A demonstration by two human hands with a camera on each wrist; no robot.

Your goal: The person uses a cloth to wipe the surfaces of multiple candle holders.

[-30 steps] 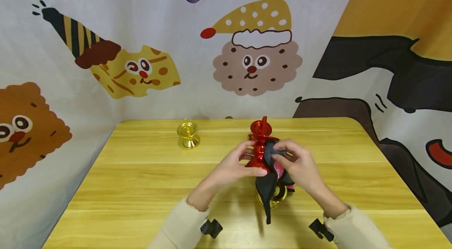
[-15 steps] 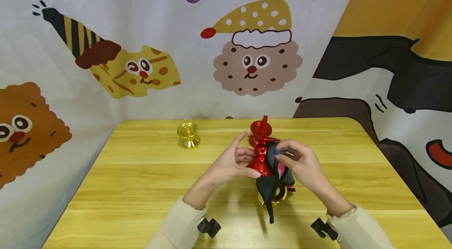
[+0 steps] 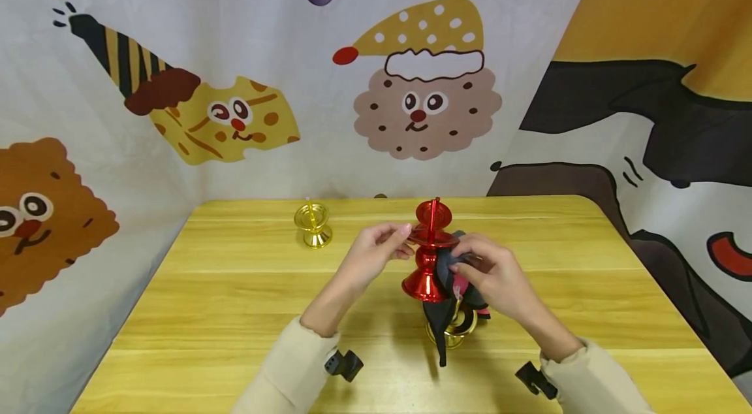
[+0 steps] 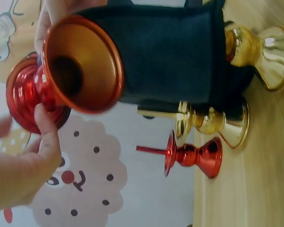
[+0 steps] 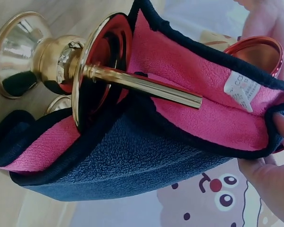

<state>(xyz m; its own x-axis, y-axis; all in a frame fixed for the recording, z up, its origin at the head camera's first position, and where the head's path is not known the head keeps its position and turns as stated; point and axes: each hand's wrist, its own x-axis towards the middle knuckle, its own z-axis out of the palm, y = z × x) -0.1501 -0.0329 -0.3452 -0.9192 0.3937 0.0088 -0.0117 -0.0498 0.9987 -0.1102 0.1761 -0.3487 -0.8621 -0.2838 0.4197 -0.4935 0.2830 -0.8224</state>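
My right hand (image 3: 496, 270) pinches a dark towel with pink lining (image 5: 118, 146), which hangs beside a raised red candlestick (image 3: 425, 286). My left hand (image 3: 376, 251) has thumb and finger at the edge of the candlestick's upper dish. The left wrist view shows the candlestick's hollow base (image 4: 92, 56) facing that camera, with the left fingertips at its dish. Below the towel a gold candlestick (image 5: 61, 56) stands upright on the table. The right wrist view shows a white label (image 5: 241, 90) on the towel. Behind the towel, the right fingers are partly hidden.
Another red candlestick (image 4: 194, 156) stands behind the held one, with a gold candlestick (image 4: 213, 123) beside it. Farther left at the back is another gold candlestick (image 3: 315, 224). The wooden table (image 3: 223, 309) ends at a printed cloth backdrop (image 3: 329, 140).
My left hand has moved from the held red candlestick's base up to its dish edge. The candlestick has shifted slightly left. My right hand stays on the towel.
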